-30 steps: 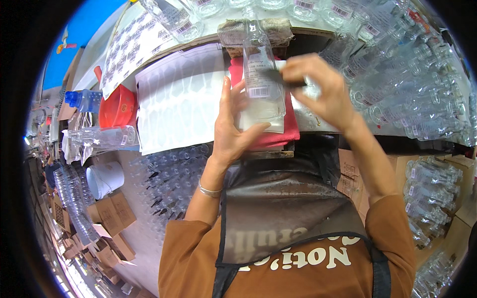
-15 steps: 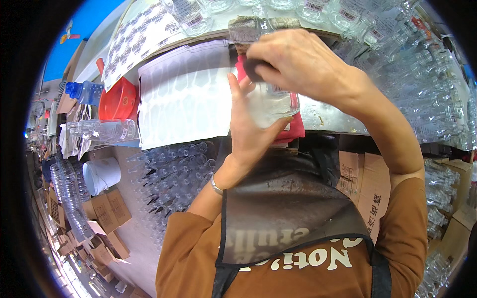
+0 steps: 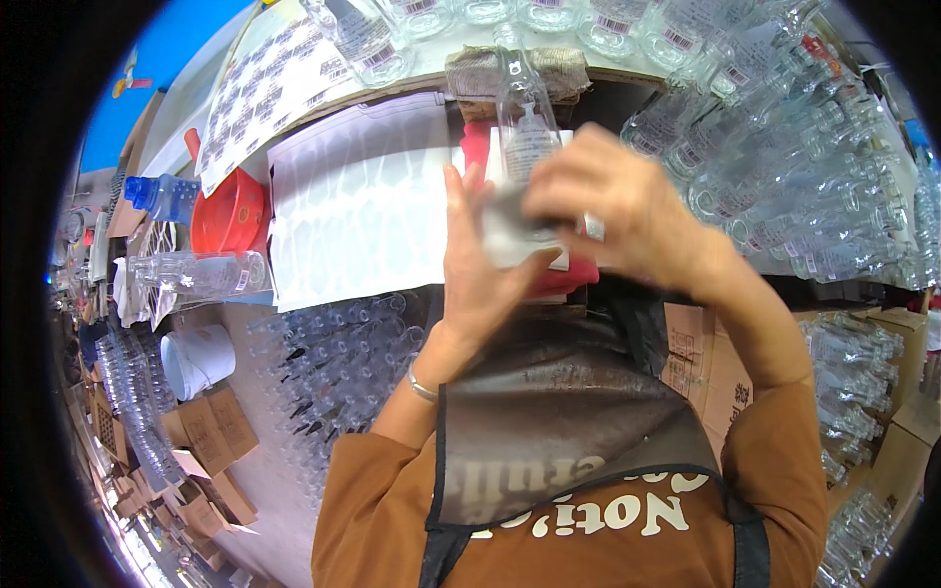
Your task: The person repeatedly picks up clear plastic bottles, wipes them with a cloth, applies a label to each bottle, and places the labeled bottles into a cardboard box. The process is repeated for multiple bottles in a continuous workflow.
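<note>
A clear glass bottle (image 3: pixel 527 113) with printed text lies on its back in front of me, base towards me, its neck on a folded grey cloth (image 3: pixel 470 73). My left hand (image 3: pixel 478 257) is curved round its lower left side, thumb at the base, gripping it. My right hand (image 3: pixel 613 201), smeared by motion, pinches a dark grey flat piece (image 3: pixel 507 210) against the bottle's lower part. Its exact kind is too blurred to tell. Under the bottle lies a pink-red cloth (image 3: pixel 476 147), partly hidden by bottle and hands.
Left of the bottle lies a white sheet (image 3: pixel 358 201) with bottle-shaped patterns. Beyond it are a red dipper (image 3: pixel 227 218), a blue-capped bottle (image 3: pixel 162 196) and a lying glass bottle (image 3: pixel 201 272). Many glass bottles (image 3: pixel 784 167) crowd the right; more (image 3: pixel 338 358) stand low at left.
My right hand has moved down and towards me with the dark piece, from the bottle's upper body to its lower part. My left hand keeps its grip.
</note>
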Motion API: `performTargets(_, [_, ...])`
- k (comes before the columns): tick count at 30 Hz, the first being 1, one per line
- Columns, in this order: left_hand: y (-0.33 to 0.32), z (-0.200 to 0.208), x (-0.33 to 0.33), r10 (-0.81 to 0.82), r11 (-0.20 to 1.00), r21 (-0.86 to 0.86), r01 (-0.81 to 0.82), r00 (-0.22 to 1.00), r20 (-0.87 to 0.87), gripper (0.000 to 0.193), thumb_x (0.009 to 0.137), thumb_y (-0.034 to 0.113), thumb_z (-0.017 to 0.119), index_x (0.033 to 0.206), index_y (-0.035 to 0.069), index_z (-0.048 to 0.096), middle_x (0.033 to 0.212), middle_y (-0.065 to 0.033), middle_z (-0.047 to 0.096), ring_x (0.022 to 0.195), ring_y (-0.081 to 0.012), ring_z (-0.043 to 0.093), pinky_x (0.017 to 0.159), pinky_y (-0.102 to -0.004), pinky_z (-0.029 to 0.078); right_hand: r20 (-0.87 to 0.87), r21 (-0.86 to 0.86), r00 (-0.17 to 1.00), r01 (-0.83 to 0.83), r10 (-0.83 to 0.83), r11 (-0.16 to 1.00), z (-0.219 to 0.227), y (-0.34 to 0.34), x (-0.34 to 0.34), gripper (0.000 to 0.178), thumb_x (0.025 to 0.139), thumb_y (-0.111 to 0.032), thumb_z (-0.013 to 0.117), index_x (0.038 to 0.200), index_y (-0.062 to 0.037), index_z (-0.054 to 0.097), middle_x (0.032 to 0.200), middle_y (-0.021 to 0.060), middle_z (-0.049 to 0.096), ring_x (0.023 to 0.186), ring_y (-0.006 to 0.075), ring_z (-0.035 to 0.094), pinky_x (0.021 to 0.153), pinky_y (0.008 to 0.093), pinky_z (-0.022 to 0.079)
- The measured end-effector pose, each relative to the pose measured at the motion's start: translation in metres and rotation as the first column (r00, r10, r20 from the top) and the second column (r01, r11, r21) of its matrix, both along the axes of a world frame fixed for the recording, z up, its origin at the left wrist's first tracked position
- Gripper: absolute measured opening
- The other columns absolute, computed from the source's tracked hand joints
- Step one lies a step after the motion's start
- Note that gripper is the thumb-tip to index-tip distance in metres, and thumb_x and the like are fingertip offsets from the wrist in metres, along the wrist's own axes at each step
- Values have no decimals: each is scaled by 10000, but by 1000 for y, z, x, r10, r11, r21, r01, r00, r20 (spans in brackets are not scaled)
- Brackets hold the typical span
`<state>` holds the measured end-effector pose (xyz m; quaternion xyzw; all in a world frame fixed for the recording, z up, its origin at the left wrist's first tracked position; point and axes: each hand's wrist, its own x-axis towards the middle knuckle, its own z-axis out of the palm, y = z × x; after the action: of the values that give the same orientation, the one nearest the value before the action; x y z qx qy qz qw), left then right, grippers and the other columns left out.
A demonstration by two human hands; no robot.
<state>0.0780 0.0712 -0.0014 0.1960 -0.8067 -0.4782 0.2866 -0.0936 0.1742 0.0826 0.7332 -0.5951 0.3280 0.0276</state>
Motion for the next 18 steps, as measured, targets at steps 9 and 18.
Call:
performTargets(9, [-30,11,10,-53,929,352,112,983,-173,964,849,93,714,1588,-19,105,1562,-234,352,1437,-323,388,1192,-418,294,233,-109,966,144,-115,984,-29,13,-15,289,726,-15,745,1005,-72,696,1075,107,687,1003,276,657,855,391,555])
performTargets(18, [-48,31,-70,-28,810,586,33,999,-17,856,945,276,722,1531,-90,217,1371,-240,558,1232,-259,563,1063,-355,425,854,-44,509,276,-107,960,-26,10,-40,296,963,-107,588,1237,-34,672,1085,90,728,908,107,651,845,286,529])
